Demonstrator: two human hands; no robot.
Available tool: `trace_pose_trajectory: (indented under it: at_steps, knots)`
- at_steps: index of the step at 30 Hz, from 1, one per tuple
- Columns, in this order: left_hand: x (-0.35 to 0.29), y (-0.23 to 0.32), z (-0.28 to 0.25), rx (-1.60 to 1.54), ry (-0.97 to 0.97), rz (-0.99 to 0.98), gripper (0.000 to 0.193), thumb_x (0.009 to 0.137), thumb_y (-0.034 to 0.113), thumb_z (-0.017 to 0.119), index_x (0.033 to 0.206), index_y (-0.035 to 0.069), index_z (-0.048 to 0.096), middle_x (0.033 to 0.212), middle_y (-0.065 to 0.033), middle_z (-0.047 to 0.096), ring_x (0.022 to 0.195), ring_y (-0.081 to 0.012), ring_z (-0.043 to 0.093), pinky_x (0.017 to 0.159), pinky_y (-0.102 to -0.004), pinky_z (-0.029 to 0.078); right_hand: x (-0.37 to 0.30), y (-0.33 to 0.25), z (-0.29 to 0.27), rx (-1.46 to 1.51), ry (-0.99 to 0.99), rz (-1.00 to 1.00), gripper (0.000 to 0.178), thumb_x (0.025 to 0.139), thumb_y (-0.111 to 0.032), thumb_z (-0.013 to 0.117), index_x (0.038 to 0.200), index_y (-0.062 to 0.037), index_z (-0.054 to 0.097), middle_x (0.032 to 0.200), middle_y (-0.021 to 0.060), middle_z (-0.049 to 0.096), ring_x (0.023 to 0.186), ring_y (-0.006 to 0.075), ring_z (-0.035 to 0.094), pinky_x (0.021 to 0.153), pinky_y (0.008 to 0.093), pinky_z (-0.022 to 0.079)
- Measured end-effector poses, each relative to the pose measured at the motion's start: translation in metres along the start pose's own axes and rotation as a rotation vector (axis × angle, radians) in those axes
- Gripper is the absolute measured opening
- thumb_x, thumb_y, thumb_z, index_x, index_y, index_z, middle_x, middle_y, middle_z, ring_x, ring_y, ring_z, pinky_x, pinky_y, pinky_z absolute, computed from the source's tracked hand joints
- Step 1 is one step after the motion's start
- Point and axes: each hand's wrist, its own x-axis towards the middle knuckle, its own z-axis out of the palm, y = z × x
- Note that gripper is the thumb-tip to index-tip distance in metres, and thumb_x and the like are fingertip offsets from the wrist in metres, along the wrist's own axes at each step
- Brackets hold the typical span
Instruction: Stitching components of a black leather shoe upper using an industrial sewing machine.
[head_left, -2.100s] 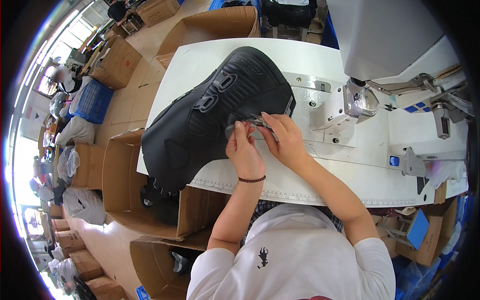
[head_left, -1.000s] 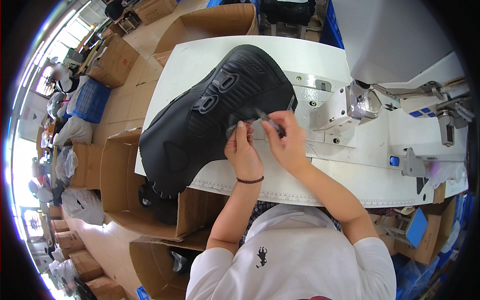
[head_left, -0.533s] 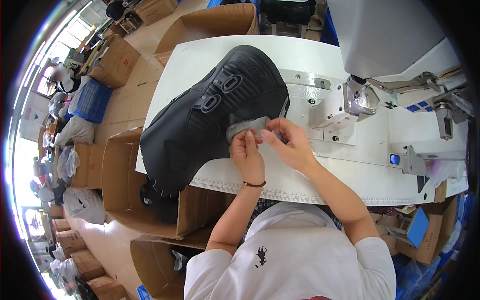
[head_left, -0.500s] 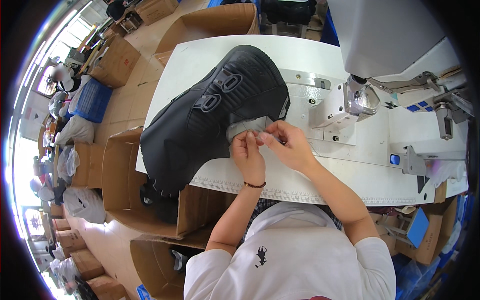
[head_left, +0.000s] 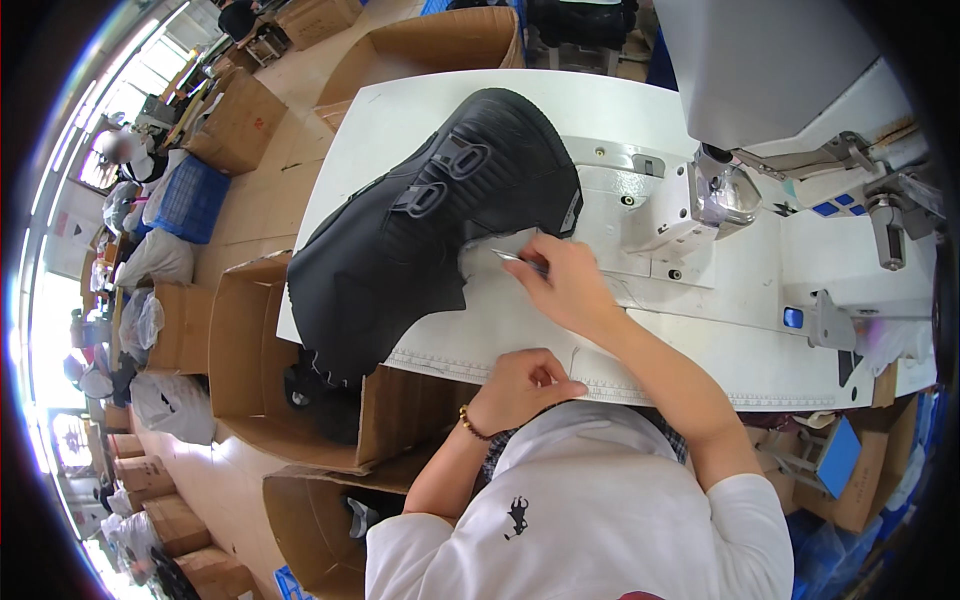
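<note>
A black moulded piece with two plastic buckles lies on the white sewing machine table; I cannot tell just what it is. Grey lining shows at the notch on its near right side. Over that notch, my right hand is closed round a small, pointed metal tool, mostly hidden by the fingers. My left hand is away from the piece, at the table's front edge, thumb and forefinger drawn together. A thin thread-like line shows by its fingertips; what they hold is unclear.
The sewing machine's white head and metal arm stand on the right. A ruler strip runs along the front edge. Open cardboard boxes stand to the left, one holding dark pieces. Another box is beyond the table.
My left hand has left the notch and moved down to the table's front edge. My right hand has shifted slightly left, and the pointed tool's tip now shows. The black piece has barely moved.
</note>
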Motion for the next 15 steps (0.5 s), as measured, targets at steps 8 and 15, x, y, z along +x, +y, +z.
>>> trace_pose_trajectory:
  at_steps: [8, 15]
  knots:
    - [0.022, 0.034, -0.027, 0.838, 1.044, 0.619, 0.028, 0.064, 0.007, 0.066, 0.09, 0.006, 0.057, 0.1, -0.0103, 0.053, 0.086, -0.0276, 0.05, 0.072, -0.0312, 0.041, -0.026, 0.026, -0.04, -0.173, 0.206, 0.011, 0.049, 0.065, -0.032, 0.071, 0.099, -0.0027, 0.05, 0.072, 0.0126, 0.058, 0.064, 0.0234, 0.057, 0.059, 0.0323, 0.045]
    - [0.064, 0.068, -0.116, 1.305, 0.831, 0.635, 0.028, 0.07, -0.001, 0.051, 0.095, 0.007, 0.06, 0.09, -0.0102, 0.062, 0.085, -0.0206, 0.06, 0.072, -0.0294, 0.048, -0.003, 0.019, -0.028, -0.353, 0.359, -0.317, 0.045, 0.064, -0.013, 0.072, 0.104, -0.0059, 0.052, 0.099, 0.0085, 0.051, 0.059, 0.0186, 0.053, 0.058, 0.0298, 0.046]
